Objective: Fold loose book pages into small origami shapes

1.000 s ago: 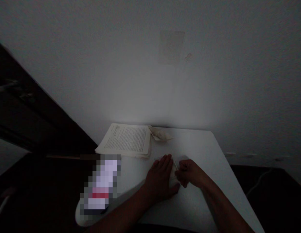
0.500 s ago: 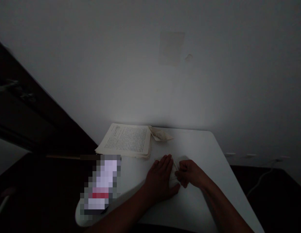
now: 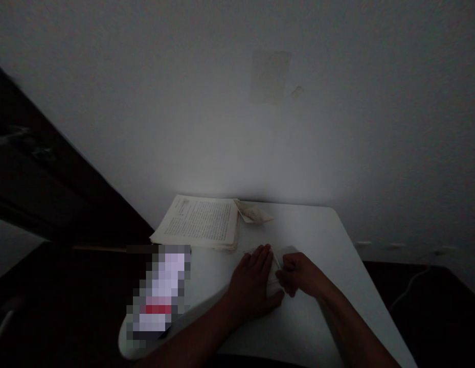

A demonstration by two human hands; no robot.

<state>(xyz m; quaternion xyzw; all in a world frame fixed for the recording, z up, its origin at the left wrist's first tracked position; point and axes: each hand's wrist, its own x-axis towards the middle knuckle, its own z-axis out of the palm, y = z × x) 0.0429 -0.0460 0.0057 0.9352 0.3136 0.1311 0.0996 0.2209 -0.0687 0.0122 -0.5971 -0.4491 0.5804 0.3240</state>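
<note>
My left hand (image 3: 252, 283) lies flat on a small piece of folded paper (image 3: 274, 271), fingers stretched forward and thumb out to the right. Most of the paper is hidden under this hand. On the right, my right hand (image 3: 298, 273) is closed, its curled fingers and thumb at the paper's right edge. Beyond the hands rests a folded paper shape (image 3: 254, 212) with printed text, its left corner touching the stack of pages.
An open-faced stack of printed pages (image 3: 201, 222) sits at the white table's (image 3: 310, 225) back left. A pixelated phone-like object (image 3: 160, 291) lies at the left edge. Behind rises a wall (image 3: 206, 128); a dark door (image 3: 38, 168) stands left.
</note>
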